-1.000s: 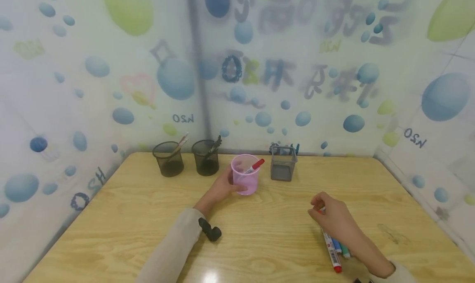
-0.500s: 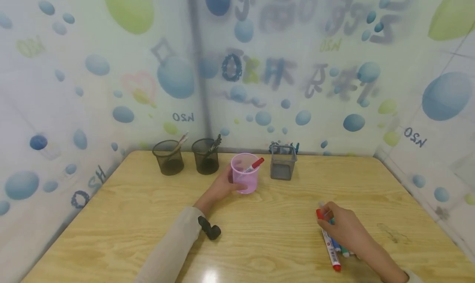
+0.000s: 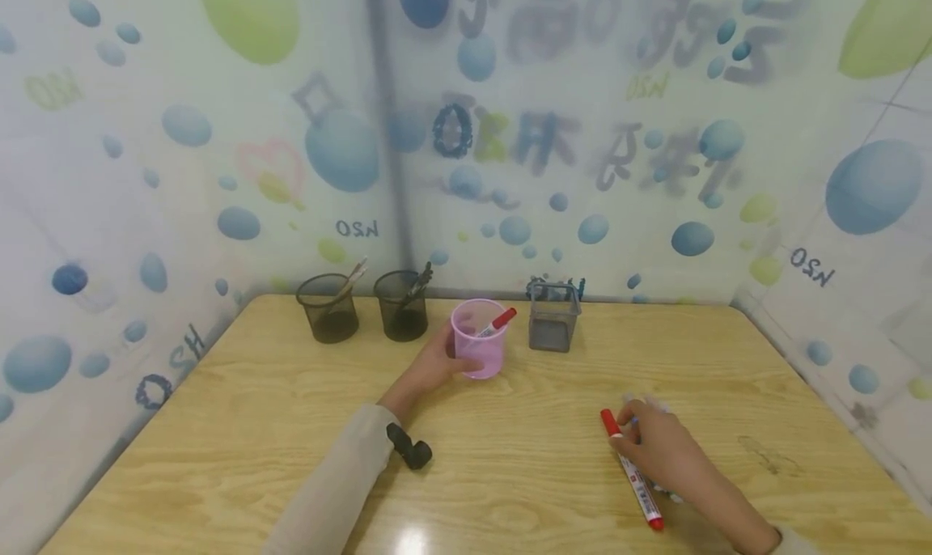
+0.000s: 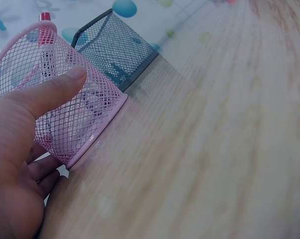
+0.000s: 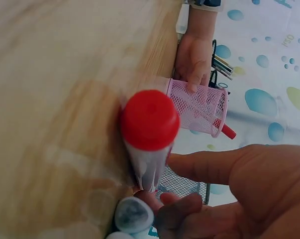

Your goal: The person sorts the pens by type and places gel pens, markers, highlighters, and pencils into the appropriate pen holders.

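My left hand (image 3: 435,362) grips the pink mesh pen cup (image 3: 489,365), thumb across its front and fingers behind and under its side. The cup stands upright on the table. A red-capped marker (image 3: 504,319) leans inside it, cap above the rim. At the right, my right hand (image 3: 664,446) pinches a second red-capped marker (image 3: 639,486) between thumb and fingers. This marker lies slantwise along the table; in the right wrist view its red end (image 5: 150,119) faces the camera. Beside it are ends of other markers (image 5: 134,214), mostly hidden under the hand in the head view.
Behind the pink cup stand two round black mesh cups, one with pale sticks (image 3: 331,316) and one with dark items (image 3: 404,316). A square grey mesh holder (image 3: 552,332) is to its right. Patterned walls enclose the wooden table (image 3: 510,474).
My right hand first dips towards the markers, then shifts slightly left with the red-capped marker, whose upper end swings left, away from the others. The left hand and cup stay put.
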Tool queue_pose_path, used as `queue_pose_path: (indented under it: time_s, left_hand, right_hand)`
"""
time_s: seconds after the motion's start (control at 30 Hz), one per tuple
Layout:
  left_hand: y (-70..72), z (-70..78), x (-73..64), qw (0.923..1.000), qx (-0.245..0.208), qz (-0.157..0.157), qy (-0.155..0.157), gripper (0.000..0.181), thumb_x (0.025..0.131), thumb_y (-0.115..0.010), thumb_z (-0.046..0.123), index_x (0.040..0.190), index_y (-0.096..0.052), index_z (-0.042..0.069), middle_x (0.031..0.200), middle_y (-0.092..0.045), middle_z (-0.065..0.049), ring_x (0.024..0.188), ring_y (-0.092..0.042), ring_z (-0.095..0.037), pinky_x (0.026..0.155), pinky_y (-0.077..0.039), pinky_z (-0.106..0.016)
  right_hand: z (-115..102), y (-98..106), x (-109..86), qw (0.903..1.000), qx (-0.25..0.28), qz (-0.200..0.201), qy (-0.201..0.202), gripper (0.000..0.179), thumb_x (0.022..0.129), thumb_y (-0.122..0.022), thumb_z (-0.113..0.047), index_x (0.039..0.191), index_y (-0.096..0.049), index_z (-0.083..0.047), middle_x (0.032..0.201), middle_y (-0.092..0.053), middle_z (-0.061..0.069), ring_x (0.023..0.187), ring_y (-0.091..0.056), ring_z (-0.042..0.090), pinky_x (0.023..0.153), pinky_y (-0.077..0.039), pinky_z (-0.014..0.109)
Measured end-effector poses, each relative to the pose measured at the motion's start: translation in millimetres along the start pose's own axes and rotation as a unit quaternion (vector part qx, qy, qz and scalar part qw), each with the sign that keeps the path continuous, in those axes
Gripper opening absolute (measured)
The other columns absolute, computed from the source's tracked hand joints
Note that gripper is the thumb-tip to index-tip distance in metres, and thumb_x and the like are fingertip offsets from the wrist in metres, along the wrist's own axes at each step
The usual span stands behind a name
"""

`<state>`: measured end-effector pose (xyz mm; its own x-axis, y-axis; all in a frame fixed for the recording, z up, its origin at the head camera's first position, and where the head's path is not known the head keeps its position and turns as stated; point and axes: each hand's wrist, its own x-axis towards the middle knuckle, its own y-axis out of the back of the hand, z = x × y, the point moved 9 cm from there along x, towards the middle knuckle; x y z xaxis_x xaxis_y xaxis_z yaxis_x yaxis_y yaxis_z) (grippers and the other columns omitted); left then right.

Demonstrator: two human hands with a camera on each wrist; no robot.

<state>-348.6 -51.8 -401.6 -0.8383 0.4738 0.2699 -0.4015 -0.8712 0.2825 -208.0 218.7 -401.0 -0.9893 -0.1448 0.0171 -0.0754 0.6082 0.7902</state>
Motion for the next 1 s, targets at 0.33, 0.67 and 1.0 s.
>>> queue_pose_path:
  time_s: [0.33, 0.67, 1.0]
  left_hand:
    - [0.7, 0.1, -0.4, 1.0, -0.006, -0.001, -0.001, 0.084, 0.076, -0.077, -0.003, 0.145, -0.029, -0.002, 0.135, -0.046, -0.028, 0.121, -0.047, -0.037, 0.104, -0.035, -0.047]
    - [0.2, 1.5, 0.3, 1.0, 0.004, -0.001, 0.002, 0.084, 0.076, -0.077, 0.0, 0.145, -0.029, -0.002, 0.136, -0.045, -0.027, 0.122, -0.046, -0.037, 0.104, -0.034, -0.047]
    - [0.0, -0.7, 0.8, 0.9999, -0.014, -0.003, 0.002, 0.082, 0.076, -0.077, -0.002, 0.144, -0.031, -0.002, 0.135, -0.046, -0.026, 0.121, -0.048, -0.035, 0.104, -0.035, -0.047]
  right_hand:
    - [-0.3, -6.4, 5.0, 0.9991, -0.04, -0.005, -0.009, 0.034, 0.082, -0.074, -0.014, 0.105, -0.056, 0.004, 0.063, -0.053, 0.0, 0.071, -0.055, 0.024, 0.046, -0.043, 0.024]
    - [-3.9, -13.8, 7.7, 0.9993, -0.027, -0.009, -0.026, 0.04, 0.082, -0.069, -0.007, 0.115, -0.053, 0.01, 0.052, -0.047, 0.001, 0.045, -0.043, 0.012, 0.04, -0.029, 0.018]
    - [-1.9, -14.5, 11.5, 0.9993, -0.008, 0.004, -0.036, 0.041, 0.079, -0.065, -0.003, 0.114, -0.051, 0.013, 0.047, -0.044, 0.0, 0.038, -0.033, 0.007, 0.036, -0.025, 0.016]
